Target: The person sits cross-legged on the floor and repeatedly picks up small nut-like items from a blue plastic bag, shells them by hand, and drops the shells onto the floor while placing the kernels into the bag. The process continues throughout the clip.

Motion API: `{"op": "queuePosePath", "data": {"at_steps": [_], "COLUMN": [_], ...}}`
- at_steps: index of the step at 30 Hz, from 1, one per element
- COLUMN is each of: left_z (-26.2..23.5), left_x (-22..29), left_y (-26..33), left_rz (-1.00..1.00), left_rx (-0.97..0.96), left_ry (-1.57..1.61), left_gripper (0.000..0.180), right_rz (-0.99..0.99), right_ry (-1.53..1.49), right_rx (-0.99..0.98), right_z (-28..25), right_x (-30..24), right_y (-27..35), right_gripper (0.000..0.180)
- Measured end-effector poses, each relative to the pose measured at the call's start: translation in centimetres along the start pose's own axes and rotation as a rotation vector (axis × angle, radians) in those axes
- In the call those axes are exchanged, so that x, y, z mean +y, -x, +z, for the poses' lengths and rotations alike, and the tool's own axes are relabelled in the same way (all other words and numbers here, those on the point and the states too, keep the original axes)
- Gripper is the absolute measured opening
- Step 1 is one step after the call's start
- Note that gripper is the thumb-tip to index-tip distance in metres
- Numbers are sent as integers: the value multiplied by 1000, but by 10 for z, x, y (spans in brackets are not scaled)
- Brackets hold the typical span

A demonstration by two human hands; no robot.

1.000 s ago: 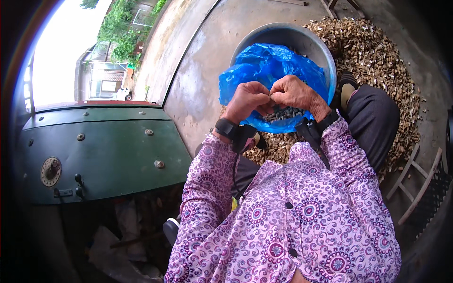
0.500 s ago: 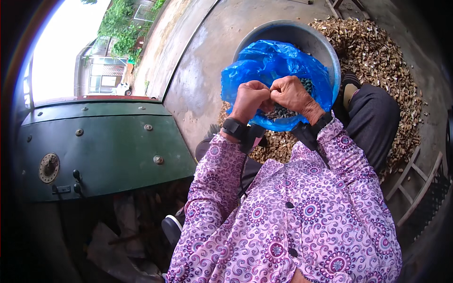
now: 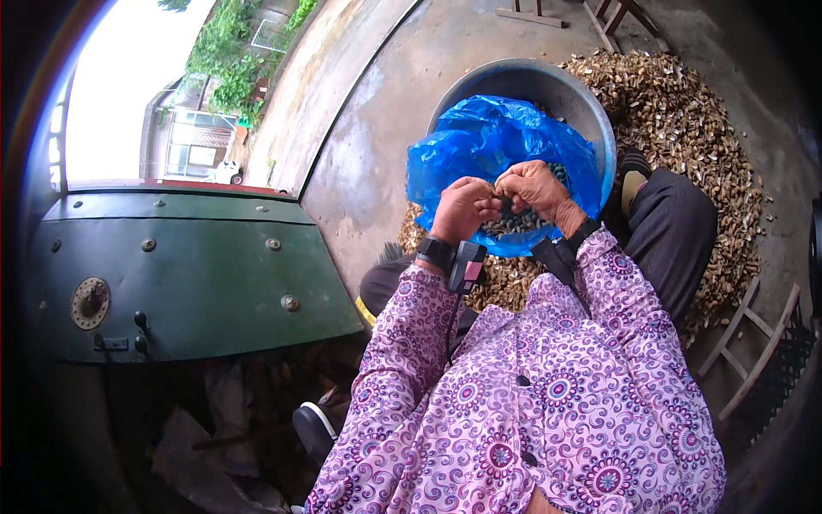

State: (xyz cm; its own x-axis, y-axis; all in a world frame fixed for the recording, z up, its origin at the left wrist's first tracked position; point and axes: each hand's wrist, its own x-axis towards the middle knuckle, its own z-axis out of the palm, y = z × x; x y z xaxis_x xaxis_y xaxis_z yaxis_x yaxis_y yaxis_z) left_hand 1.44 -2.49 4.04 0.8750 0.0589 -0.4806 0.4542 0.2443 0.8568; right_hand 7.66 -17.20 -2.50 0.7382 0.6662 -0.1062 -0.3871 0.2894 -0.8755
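My left hand (image 3: pixel 464 211) and my right hand (image 3: pixel 534 192) meet fingertip to fingertip over a blue plastic bag (image 3: pixel 484 116). Both are pinched closed at a small brown, shell-like piece (image 3: pixel 497 189), too small to make out well. Below them, inside the bag, lies a heap of small dark grey-green, nut-like pieces (image 3: pixel 520 221). The bag lines a wide grey basin (image 3: pixel 606 137) and drapes over its near rim.
Brown split shells (image 3: pixel 685 111) lie in a large heap right of the basin, with more beneath it. A green metal panel (image 3: pixel 197 274) fills the left side. Wooden frames stand at the far edge, and a ladder-like wooden frame (image 3: pixel 753 343) at the right.
The view has shifted slightly, so the scene sits lower. My left hand's fingers have loosened a little from a tighter fist, and the brown piece shows between both hands' fingertips.
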Motion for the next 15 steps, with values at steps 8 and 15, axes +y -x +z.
{"op": "queuePosePath", "data": {"at_steps": [8,15], "left_z": [-4,-6], "left_x": [-7,1], "left_y": [-13,-2], "left_rz": [-63,22], "left_rx": [220,247], "left_ry": [260,-30], "left_gripper": [8,9], "right_rz": [45,-179], "right_ry": [-376,848], "right_rx": [94,420], "right_z": [-5,3], "right_x": [9,23], "right_y": [-4,-10], "right_gripper": [12,20]}}
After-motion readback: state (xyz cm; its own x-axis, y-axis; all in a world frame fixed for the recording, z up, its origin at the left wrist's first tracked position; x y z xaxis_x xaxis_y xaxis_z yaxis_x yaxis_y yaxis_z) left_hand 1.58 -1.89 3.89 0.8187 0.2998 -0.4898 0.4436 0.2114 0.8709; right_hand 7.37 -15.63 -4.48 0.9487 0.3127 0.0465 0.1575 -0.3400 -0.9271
